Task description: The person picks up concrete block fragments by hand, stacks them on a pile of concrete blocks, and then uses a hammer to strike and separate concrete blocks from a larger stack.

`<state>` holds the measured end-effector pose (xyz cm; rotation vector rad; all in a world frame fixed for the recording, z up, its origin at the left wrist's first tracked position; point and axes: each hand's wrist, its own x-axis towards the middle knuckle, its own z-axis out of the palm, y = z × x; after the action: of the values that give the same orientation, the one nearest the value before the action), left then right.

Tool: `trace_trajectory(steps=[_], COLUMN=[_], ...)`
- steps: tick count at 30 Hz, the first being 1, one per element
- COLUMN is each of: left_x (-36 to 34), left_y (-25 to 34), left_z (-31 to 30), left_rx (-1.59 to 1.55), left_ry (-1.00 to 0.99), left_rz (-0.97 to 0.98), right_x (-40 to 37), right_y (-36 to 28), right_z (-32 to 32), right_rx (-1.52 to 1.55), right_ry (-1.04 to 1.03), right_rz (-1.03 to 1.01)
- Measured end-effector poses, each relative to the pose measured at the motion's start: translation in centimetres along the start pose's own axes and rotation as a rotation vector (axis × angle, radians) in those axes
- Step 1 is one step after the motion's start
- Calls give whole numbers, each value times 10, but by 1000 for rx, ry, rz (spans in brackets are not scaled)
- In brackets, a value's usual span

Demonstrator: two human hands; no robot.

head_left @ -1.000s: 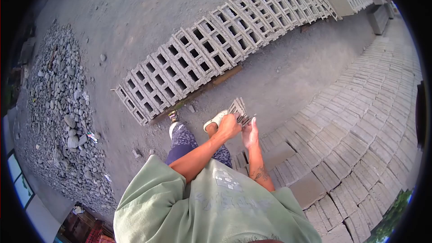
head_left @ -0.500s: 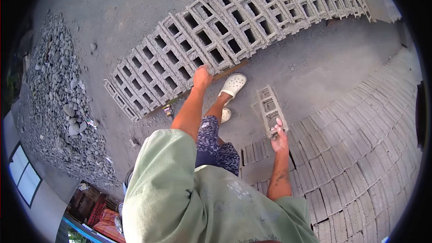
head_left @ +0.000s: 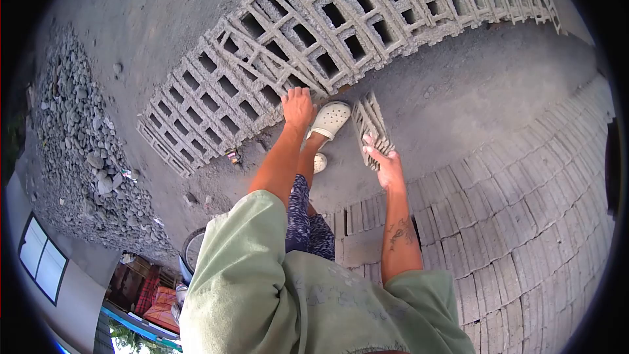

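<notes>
My left hand (head_left: 298,108) is closed on the near end of a hollow concrete block (head_left: 259,52) in the long row. That block leans at an angle against its neighbours. My right hand (head_left: 388,167) grips the lower end of another hollow block (head_left: 372,124), which is held up off the ground with its narrow side and cavities showing obliquely. The row of upright hollow blocks (head_left: 354,10) curves across the top of the view, cavities facing up.
Stacked blocks (head_left: 504,223) fill the right side. A gravel pile (head_left: 92,151) lies at the left. Pale clogs (head_left: 332,120) stand between the row and the stack. A bicycle wheel (head_left: 193,249) and a windowed wall (head_left: 42,255) are at lower left.
The block under my left hand has tilted out of line with the row. My right hand has moved left and up with its block, which has turned.
</notes>
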<state>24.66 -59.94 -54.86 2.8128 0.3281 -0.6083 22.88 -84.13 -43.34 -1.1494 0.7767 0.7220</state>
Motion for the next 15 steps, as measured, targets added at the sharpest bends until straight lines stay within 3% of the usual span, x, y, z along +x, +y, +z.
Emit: trace_trajectory(steps=[1, 5, 7, 11, 15], left_x=[4, 8, 7, 8, 1], left_y=[6, 6, -2, -3, -9], left_z=[7, 5, 3, 1, -3], left_rx=[80, 102, 121, 126, 107], left_ry=[9, -89, -35, -64, -85], left_rz=[-74, -40, -24, 12, 42], right_x=[7, 18, 19, 19, 41], right_y=[-7, -27, -31, -42, -54], right_z=[3, 12, 14, 4, -15], right_rx=[-2, -34, 43, 60, 133], right_ry=[6, -40, -71, -36, 68], right_rz=[-6, 28, 27, -54, -9])
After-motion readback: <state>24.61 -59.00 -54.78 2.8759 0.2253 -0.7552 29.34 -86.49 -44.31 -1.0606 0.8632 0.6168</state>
